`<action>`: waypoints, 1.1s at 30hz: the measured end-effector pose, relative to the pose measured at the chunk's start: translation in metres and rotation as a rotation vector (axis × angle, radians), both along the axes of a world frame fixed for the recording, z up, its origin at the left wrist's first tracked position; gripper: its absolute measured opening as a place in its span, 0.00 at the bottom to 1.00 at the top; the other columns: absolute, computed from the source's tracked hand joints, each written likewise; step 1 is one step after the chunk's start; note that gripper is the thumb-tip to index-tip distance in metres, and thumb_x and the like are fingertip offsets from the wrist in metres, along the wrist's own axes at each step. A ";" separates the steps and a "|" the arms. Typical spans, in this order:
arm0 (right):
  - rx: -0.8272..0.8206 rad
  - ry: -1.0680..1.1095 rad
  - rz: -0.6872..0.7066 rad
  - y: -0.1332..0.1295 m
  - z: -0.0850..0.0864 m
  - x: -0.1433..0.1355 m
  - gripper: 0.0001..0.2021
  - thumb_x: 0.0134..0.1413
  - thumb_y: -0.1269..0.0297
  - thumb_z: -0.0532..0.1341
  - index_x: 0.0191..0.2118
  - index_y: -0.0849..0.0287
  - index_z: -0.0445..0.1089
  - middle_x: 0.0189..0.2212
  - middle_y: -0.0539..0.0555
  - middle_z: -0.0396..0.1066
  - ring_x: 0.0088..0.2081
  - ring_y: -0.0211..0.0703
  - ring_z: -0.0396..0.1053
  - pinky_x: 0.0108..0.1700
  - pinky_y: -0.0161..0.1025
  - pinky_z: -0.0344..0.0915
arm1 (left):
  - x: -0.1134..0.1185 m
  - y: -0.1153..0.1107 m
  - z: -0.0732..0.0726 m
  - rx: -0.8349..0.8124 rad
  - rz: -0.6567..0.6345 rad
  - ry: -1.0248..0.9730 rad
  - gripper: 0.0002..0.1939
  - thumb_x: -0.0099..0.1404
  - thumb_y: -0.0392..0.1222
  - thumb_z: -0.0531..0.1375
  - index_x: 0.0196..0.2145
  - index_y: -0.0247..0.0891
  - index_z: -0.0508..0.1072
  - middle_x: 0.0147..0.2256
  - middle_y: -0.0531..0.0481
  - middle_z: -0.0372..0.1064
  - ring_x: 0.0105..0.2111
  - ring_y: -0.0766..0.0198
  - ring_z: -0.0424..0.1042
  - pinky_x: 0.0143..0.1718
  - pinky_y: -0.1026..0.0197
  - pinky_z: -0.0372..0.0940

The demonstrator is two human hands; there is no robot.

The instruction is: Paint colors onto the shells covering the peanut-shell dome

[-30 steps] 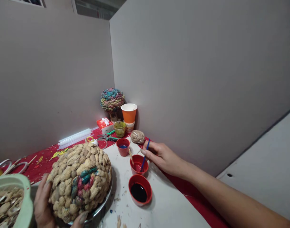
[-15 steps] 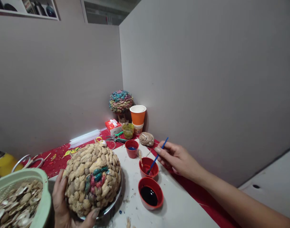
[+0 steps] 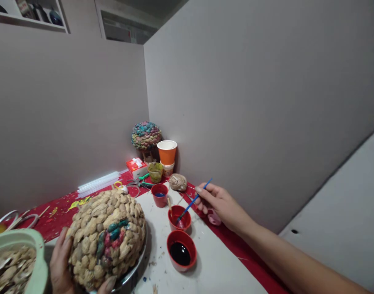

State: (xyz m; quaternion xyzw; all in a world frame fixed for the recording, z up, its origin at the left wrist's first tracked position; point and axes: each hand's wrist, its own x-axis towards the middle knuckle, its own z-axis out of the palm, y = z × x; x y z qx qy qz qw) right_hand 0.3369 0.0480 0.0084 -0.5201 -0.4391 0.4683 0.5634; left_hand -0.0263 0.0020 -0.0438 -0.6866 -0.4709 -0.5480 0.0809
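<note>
My left hand (image 3: 60, 261) is wrapped round the lower left side of a dome covered with peanut shells (image 3: 96, 228), thumb at its front. Most shells are plain tan; a small patch is painted teal, pink and dull purple. Beneath the dome shows the rim of a shiny metal bowl (image 3: 140, 261). Between the fingers of my right hand (image 3: 217, 200) is a thin blue paintbrush (image 3: 194, 200), slanting down with its tip inside a red cup (image 3: 187, 229) of pinkish paint. A wooden stick (image 3: 169, 205) leans in that cup. In front stands a red cup with dark liquid (image 3: 180, 253).
A green basket of shells (image 3: 41, 249) stands at the left. Farther back are a red cup of blue paint (image 3: 159, 196), twine (image 3: 178, 182), pliers (image 3: 140, 180), an orange paper cup (image 3: 167, 153), a painted shell-covered piece (image 3: 146, 136) and clear sticks (image 3: 97, 184). Grey partitions (image 3: 236, 102) enclose the table.
The view has swung right, so things sit farther left. The brush lies at a flatter slant, its tip still in the pinkish cup. A pink object now shows under my right hand.
</note>
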 end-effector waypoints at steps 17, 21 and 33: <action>-0.054 0.251 -0.050 -0.003 -0.006 0.009 0.19 0.39 0.56 0.75 0.28 0.59 0.67 0.17 0.47 0.71 0.13 0.30 0.62 0.09 0.24 0.56 | 0.002 -0.008 0.002 -0.048 -0.046 -0.004 0.55 0.53 0.44 0.69 0.70 0.45 0.44 0.71 0.39 0.42 0.69 0.35 0.46 0.65 0.27 0.45; -0.117 0.313 -0.066 -0.002 -0.013 0.016 0.16 0.41 0.59 0.75 0.27 0.58 0.68 0.16 0.49 0.71 0.13 0.33 0.64 0.10 0.27 0.60 | 0.000 -0.012 0.001 -0.058 -0.031 0.039 0.54 0.55 0.45 0.68 0.70 0.45 0.43 0.71 0.39 0.41 0.69 0.36 0.45 0.65 0.28 0.47; 0.220 0.346 0.088 -0.007 0.066 -0.049 0.17 0.41 0.54 0.75 0.29 0.56 0.69 0.20 0.48 0.72 0.20 0.34 0.68 0.23 0.30 0.70 | 0.001 -0.014 -0.004 -0.062 -0.002 0.048 0.53 0.57 0.48 0.67 0.71 0.45 0.41 0.70 0.36 0.42 0.68 0.35 0.48 0.62 0.31 0.55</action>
